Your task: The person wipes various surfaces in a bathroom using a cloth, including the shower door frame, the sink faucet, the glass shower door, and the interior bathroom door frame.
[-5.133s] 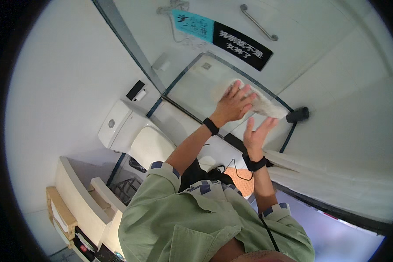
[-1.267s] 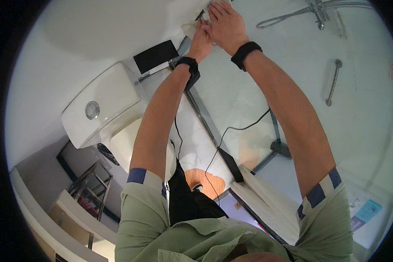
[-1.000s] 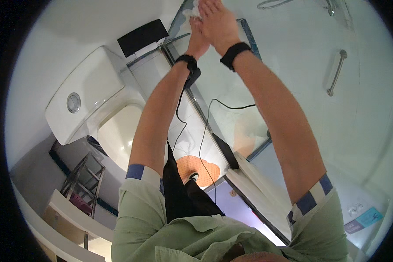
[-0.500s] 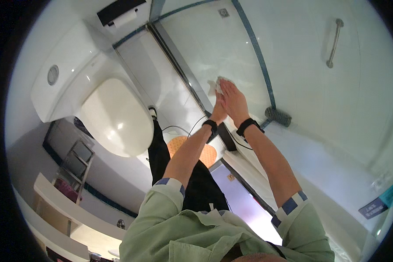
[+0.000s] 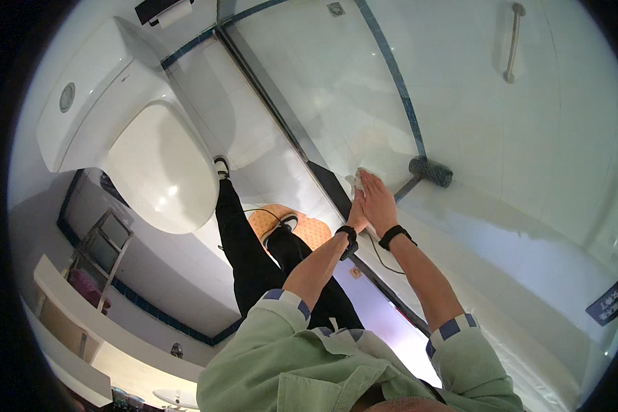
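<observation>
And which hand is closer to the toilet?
Left. In this view, the left hand is to the right of the toilet, not touching it; the right hand is beside that one, farther right.

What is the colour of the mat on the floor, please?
The mat is orange; it shows best in the head view.

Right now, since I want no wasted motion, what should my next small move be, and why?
Perhaps ease the bare left hand a little away from the bare right hand to spread the crumpled white cloth: the hands are close together, and only a small piece of cloth shows beside them.
</observation>
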Demonstrator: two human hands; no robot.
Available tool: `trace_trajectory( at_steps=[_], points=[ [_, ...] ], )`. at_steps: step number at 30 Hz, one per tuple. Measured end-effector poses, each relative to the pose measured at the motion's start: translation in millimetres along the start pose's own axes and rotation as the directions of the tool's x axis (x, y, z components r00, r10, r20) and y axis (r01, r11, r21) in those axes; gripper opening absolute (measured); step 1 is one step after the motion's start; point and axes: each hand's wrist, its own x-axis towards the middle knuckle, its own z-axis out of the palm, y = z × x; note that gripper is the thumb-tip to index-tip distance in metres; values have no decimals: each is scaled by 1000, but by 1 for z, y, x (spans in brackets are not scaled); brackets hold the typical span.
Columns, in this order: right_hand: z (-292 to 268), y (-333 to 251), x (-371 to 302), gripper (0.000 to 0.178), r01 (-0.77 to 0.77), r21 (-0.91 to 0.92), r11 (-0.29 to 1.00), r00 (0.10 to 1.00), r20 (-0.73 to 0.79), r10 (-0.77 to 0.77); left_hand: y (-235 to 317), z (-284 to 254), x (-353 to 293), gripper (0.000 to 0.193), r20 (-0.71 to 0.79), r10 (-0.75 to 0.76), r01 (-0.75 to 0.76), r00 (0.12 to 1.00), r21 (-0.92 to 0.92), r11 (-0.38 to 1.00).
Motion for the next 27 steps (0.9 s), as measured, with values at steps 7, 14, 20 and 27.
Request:
trace_trajectory(
  at_steps=[7,14,20,27],
  points=[
    [-82,8,125,54,21,116,993,998,-55,-15,-1,-131,84,82,-176,-15,-53,984,-376,925],
    [-232,74,321,59,-7,9,1000,888,-459,10,44,-330,255,30,-287,58,-165,956,-364,916],
    [-345,145,417,58,-176,-307,935,794,-606,-49,102,-449,354,36,-359,459,-363,813,304,881],
    [-419,137,464,70,-238,-503,831,937,-345,59,110,-501,362,67,-347,270,-266,898,59,962]
  ],
)
